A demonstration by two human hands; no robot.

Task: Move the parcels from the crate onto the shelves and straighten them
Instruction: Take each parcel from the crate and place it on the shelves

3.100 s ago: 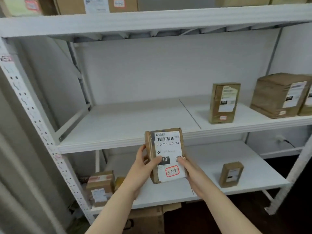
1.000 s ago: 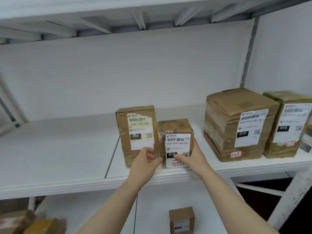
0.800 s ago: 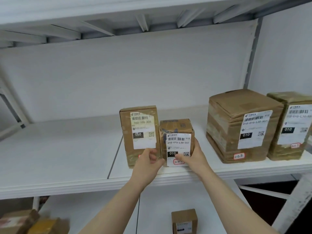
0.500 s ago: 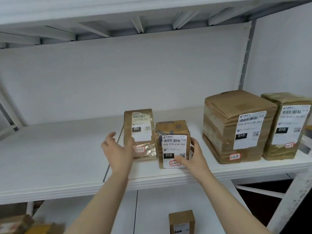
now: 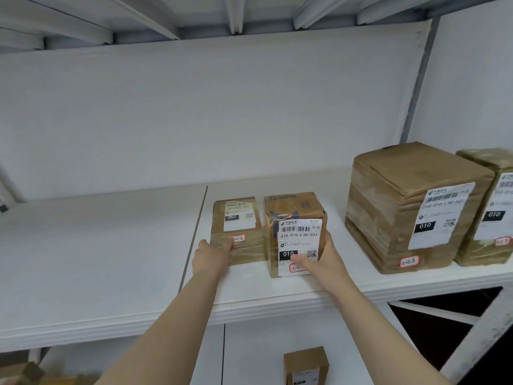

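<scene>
Two small brown parcels stand side by side on the white middle shelf (image 5: 111,259). The left parcel (image 5: 238,215) carries a label reading 060 and sits a little further back. My left hand (image 5: 212,255) holds its lower left front corner, thumb on the front face. The right parcel (image 5: 294,207) has a white label reading 010-010-L30-551. My right hand (image 5: 323,259) grips it, thumb across the label and fingers round its right side. No crate is in view.
A large taped parcel (image 5: 410,195) and another parcel (image 5: 497,218) at the frame's right edge stand on the same shelf. A small parcel (image 5: 305,362) sits on the lower shelf. A white upright post (image 5: 483,329) rises at the lower right.
My left hand left the 010 parcel and went to the 060 parcel's left corner; that parcel now sits further back. My right hand stays on the 010 parcel.
</scene>
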